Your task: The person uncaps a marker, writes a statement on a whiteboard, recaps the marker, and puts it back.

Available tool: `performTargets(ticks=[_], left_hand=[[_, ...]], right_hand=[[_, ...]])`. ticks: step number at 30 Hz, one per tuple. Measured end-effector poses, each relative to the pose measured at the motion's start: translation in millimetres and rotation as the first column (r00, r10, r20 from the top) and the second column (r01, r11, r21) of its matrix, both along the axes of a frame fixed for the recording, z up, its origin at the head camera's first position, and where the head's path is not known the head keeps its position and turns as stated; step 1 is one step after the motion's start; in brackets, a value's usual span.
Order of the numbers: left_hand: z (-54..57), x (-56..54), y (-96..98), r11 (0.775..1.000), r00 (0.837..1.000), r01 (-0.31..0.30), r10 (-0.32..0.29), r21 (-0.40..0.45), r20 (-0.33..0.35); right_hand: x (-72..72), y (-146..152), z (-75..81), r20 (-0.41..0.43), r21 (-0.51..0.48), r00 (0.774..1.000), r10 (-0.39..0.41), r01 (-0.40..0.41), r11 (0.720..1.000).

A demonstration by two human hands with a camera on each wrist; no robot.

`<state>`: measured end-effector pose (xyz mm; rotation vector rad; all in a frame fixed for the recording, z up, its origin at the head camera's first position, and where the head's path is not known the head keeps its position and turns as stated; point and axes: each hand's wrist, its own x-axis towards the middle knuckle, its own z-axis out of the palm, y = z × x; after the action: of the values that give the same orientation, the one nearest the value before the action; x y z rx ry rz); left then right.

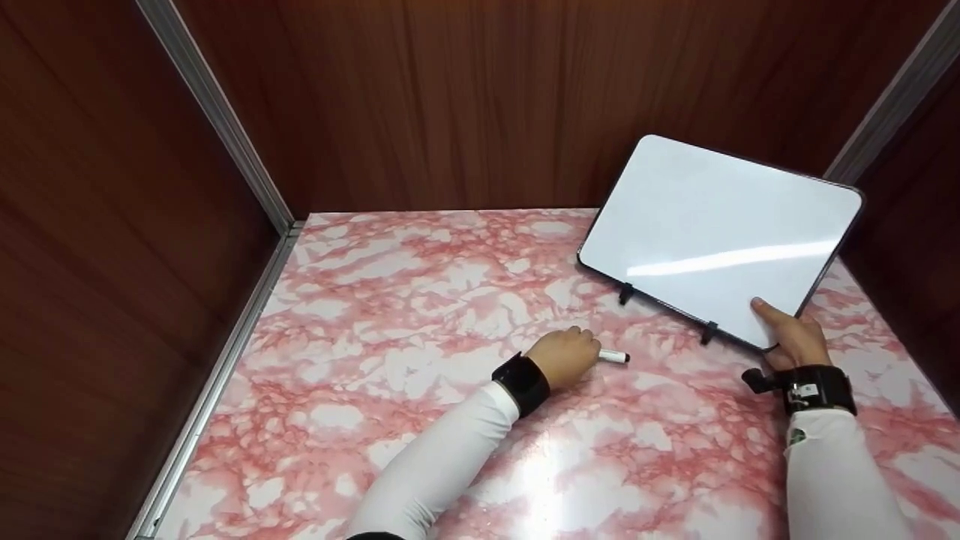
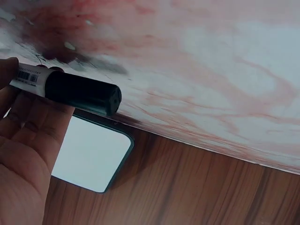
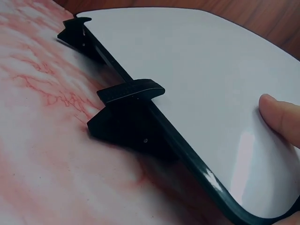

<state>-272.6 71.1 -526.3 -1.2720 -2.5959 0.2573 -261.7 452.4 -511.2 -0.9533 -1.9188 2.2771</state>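
My left hand (image 1: 566,356) holds a whiteboard marker (image 1: 614,356) low over the table. In the left wrist view, the marker's large black cap (image 2: 82,93) sticks out past the fingers, and its white barrel carries a printed barcode. With my right hand (image 1: 802,345) I grip a whiteboard (image 1: 720,225) at its lower right corner, thumb (image 3: 281,117) on the white face and the other fingers mostly hidden behind. The board has a thin black frame and leans tilted back at the table's right side. Two black hooked supports (image 3: 131,91) sit along its lower edge.
The table (image 1: 360,322) has a red and white marbled top. Dark wood-grain panels (image 1: 450,105) enclose it at the back and both sides, with metal strips (image 1: 225,127) at the corners. Light glares off the tabletop near the front.
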Motion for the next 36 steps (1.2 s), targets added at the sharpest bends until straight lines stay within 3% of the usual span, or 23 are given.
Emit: performTargets(ticks=[8,15,20,22,25,31,36], left_hand=[[3.7,-4.1,-21.6,1.0,1.0,-0.027,0.027,0.009,0.004],[7.5,-10.9,-51.5,0.989,0.985,-0.104,0.089,0.101,0.146],[10.2,-16.4,-74.9,0.98,0.988,-0.13,0.114,0.15,0.106],[10.6,-18.0,-83.4,0.976,0.987,-0.141,0.127,0.166,0.094],[10.6,-19.3,-94.8,0.962,0.978,-0.179,0.152,0.206,0.141],[9.8,-18.8,-113.6,0.928,0.954,-0.253,0.192,0.272,0.231],[9.7,-13.0,-121.7,0.894,0.959,-0.264,0.205,0.361,0.195]], right_hand=[[6.1,-10.1,1.1,-0.059,-0.007,0.998,0.035,-0.036,0.999],[8.9,-11.5,-2.8,-0.154,-0.163,0.987,0.04,-0.066,0.984],[6.4,-12.2,-6.0,-0.162,-0.154,0.985,0.057,-0.082,0.985],[6.6,-14.1,-5.7,-0.179,-0.194,0.982,0.06,-0.095,0.976],[8.8,-18.8,-4.4,-0.204,-0.214,0.976,0.079,-0.123,0.969],[11.1,-30.2,-6.1,-0.204,-0.111,0.969,0.138,-0.163,0.98],[2.9,-39.2,-14.1,-0.277,-0.203,0.949,0.148,-0.209,0.957]])
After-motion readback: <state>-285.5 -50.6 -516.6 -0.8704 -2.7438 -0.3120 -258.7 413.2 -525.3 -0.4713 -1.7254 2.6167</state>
